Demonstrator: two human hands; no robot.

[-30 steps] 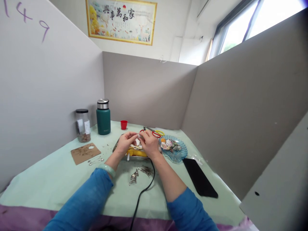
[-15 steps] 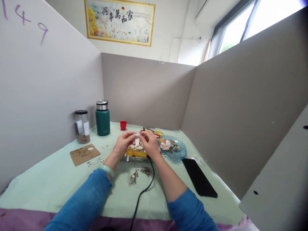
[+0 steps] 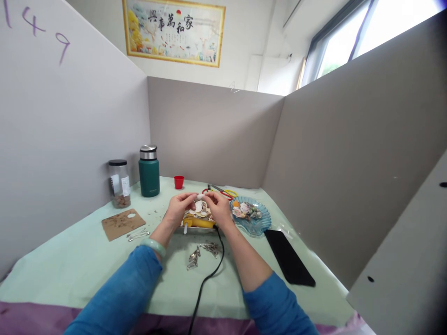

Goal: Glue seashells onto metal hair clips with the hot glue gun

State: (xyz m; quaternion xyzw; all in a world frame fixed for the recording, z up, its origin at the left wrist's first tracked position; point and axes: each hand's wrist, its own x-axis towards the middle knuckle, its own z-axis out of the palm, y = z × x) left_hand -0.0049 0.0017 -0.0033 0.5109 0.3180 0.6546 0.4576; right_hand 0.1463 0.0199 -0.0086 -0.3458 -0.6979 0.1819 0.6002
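Observation:
Between both hands, above a tray of pale flat pieces [image 3: 200, 209], is a small white piece [image 3: 200, 197]. My left hand [image 3: 179, 208] pinches its left end, and my right hand [image 3: 219, 208] pinches its right end. What exactly the piece is cannot be made out. Under the hands a yellow glue gun [image 3: 199, 223] lies across the front of the tray, its black cord [image 3: 206, 279] running toward the table's near edge. Small metal clips [image 3: 193, 258] lie in two clusters on the table just in front of the tray.
At the left are a brown card [image 3: 122, 224], safety pins [image 3: 138, 235], a jar [image 3: 119, 186] and a green flask [image 3: 149, 172]. A red cup [image 3: 179, 182] and scissors [image 3: 228, 192] stand or lie behind. Right: blue plate [image 3: 258, 225] with ornaments, black phone-like slab [image 3: 289, 258]. Partitions surround the table.
The fingers of my right hand have shifted slightly at the white piece, and the red handle behind them shows more. Both hands stay in nearly the same place.

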